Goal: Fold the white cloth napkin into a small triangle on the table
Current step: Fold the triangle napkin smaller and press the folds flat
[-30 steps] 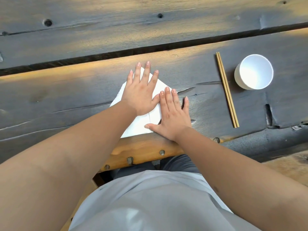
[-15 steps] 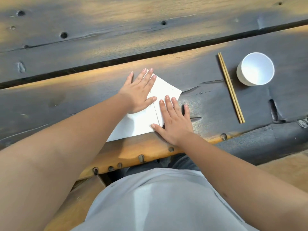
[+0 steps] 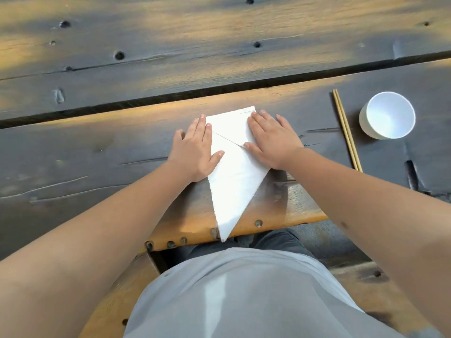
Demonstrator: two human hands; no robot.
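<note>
The white cloth napkin [image 3: 234,181] lies folded into a long triangle on the dark wooden table [image 3: 97,152]. Its tip points toward me and hangs just over the table's near edge. A fold line crosses its upper part. My left hand [image 3: 195,152] lies flat on the napkin's upper left edge, fingers together, thumb on the cloth. Pressed flat on the upper right edge is my right hand [image 3: 272,140], fingers spread. Neither hand grips the cloth.
A pair of wooden chopsticks [image 3: 346,132] lies to the right of my right hand. A white cup [image 3: 388,118] stands just beyond them. A dark gap between planks [image 3: 146,103] runs across the table behind the napkin.
My hands have parted to opposite sides of the napkin, and the cloth now shows as a long triangle with its tip toward me. The view has shifted, so the napkin sits more centrally.
</note>
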